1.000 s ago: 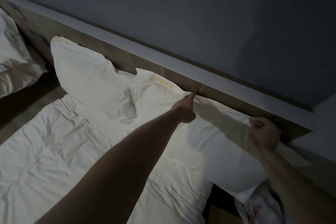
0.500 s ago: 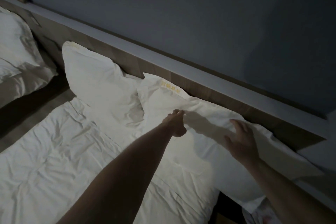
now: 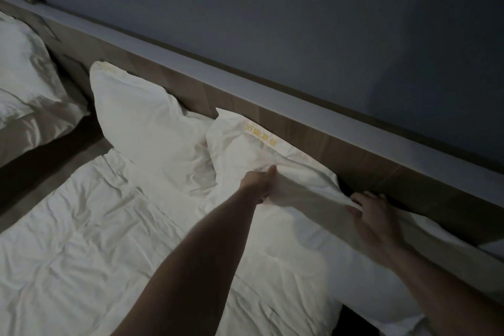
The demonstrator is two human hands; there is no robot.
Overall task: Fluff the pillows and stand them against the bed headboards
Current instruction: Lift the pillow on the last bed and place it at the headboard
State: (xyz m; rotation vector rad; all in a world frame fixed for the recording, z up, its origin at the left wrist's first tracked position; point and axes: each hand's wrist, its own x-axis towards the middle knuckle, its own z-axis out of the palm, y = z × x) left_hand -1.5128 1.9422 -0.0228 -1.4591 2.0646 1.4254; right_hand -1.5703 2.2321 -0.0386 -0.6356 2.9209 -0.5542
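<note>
Two white pillows rest on the bed by the wooden headboard (image 3: pixel 313 142). The left pillow (image 3: pixel 144 123) stands leaning on the headboard. The right pillow (image 3: pixel 308 226), with yellow lettering on its top edge, lies lower and tilted away from the board. My left hand (image 3: pixel 260 185) pinches the fabric along that pillow's upper edge. My right hand (image 3: pixel 373 215) grips the same edge further right, close to the headboard, with a dark gap behind it.
A rumpled white duvet (image 3: pixel 81 254) covers the bed below the pillows. A second bed with a white pillow (image 3: pixel 24 71) stands at the far left across a dark floor gap (image 3: pixel 46 169). A grey ledge (image 3: pixel 245 82) tops the headboard under a dark wall.
Both hands came down from the headboard's top edge, briefly lay open on the right pillow, then closed on its upper edge. The view shifted right.
</note>
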